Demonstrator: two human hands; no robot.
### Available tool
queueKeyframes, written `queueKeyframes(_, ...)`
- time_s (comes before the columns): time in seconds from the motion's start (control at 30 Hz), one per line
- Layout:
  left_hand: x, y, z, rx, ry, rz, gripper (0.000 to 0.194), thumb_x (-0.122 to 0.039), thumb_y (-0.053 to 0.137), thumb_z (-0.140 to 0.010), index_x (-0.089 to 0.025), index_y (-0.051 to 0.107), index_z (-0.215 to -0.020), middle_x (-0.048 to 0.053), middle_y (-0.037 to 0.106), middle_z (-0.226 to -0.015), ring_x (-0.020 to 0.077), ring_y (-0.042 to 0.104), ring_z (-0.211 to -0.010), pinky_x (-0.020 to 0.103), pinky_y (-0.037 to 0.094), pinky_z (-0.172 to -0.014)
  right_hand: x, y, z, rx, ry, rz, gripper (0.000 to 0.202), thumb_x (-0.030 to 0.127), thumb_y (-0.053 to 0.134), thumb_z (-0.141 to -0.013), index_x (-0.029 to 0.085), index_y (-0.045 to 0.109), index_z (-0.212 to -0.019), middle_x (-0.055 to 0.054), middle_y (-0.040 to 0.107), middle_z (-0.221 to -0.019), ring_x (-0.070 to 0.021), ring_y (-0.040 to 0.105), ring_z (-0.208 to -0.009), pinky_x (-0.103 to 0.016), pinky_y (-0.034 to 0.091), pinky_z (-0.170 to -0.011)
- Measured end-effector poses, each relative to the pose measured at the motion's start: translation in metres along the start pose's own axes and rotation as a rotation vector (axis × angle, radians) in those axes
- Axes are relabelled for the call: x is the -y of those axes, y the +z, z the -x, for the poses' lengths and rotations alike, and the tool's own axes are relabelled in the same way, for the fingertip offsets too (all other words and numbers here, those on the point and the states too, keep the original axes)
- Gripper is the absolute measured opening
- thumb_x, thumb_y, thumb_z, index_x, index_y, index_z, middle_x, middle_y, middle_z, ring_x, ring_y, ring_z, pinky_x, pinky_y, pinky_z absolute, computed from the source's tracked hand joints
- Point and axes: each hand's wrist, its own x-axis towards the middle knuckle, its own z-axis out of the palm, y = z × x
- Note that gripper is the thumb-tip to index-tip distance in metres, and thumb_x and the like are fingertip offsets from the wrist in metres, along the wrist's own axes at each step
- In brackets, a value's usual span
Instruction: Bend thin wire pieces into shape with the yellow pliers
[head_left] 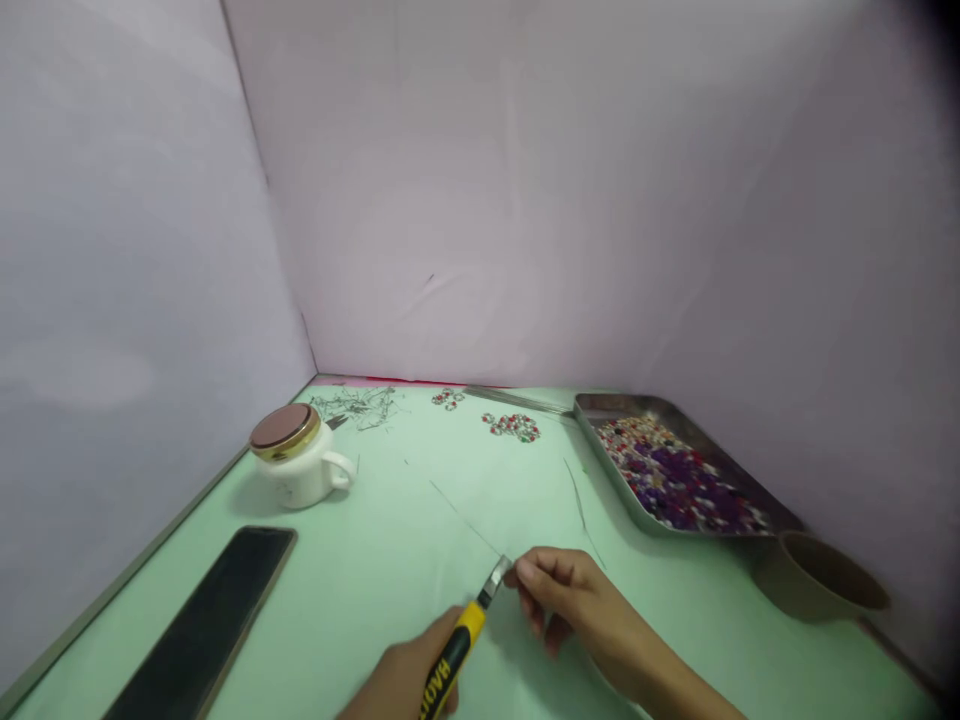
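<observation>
1. Work surface: I face a pale green tabletop (382,570), bounded on my left by a narrow grey edge strip (165,548).
2. Left wall (127,250): plain, pale grey-lilac; meets the back wall (465,180) at a dark seam (246,95).
3. Back wall: pale pinkish, faintly creased, with one small dark mark (430,280).
4. Rear table edge: red strip (416,380) along its left part.
5. Right wall (825,300): greyer, more shaded.
6. Lighting: soft, diffuse; the upper right corner is dark.
</observation>
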Motion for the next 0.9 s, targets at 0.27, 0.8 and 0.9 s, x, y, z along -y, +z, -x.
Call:
queueKeyframes(0.27,-0.019,0.012,0.031,-0.111,0.213,-0.088,0.035,-0.002,0.037,-0.065,-0.020,0.052,-0.092,-0.004,0.054,-0.075,0.0127,0.047,-0.070,0.017,0.036,-0.066,-0.018,0.003,0.009,-0.090,-0.136,-0.132,0.031,0.043,0.066,-0.061,0.014,0.056,-0.067,0.006,0.045,-0.048,-0.0041,0.035,-0.036,-0.016,0.023,-0.030)
queueKeyframes(0.8,0.000,0.005,0.017,-0.174,0.154,-0.094,0.024,-0.002,0.035,-0.061,-0.019,0.044,-0.075,-0.005,0.046,-0.066,0.0089,0.040,-0.057,0.018,0.033,-0.052,0.041,-0.052,-0.057,-0.278,-0.455,0.640,0.024,0.032,0.046,-0.077,0.014,0.062,-0.078,-0.004,0.062,-0.067,-0.0117,0.056,-0.053,-0.023,0.045,-0.052)
queueKeyframes(0.9,0.006,-0.005,0.005,-0.119,0.058,-0.005,0.021,0.000,0.040,-0.060,-0.018,0.046,-0.071,-0.005,0.047,-0.065,0.0082,0.042,-0.057,0.018,0.035,-0.053,0.075,-0.057,-0.130,-0.299,-0.479,0.821,0.012,0.021,0.055,-0.069,0.017,0.066,-0.075,-0.004,0.065,-0.072,-0.0139,0.057,-0.060,-0.024,0.042,-0.058)
